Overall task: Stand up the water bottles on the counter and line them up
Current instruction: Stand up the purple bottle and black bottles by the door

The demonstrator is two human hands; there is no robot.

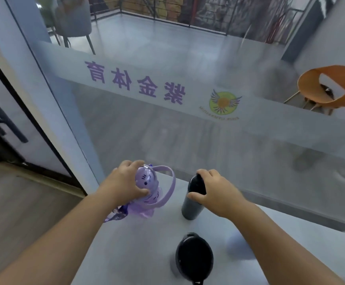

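You see lilac bottle (146,182), cat-face print on lid (144,178), strap (172,182) lilac too. Dark grey bottle (192,204), cap (196,183) black. Plain black bottle (194,256). Bench (126,243) pale grey. Chair (307,81) orange. Lettering (134,82) purple.

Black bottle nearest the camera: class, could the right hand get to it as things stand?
Probably, once freed: the right hand grips the grey bottle, yet only bare counter lies between it and the black bottle.
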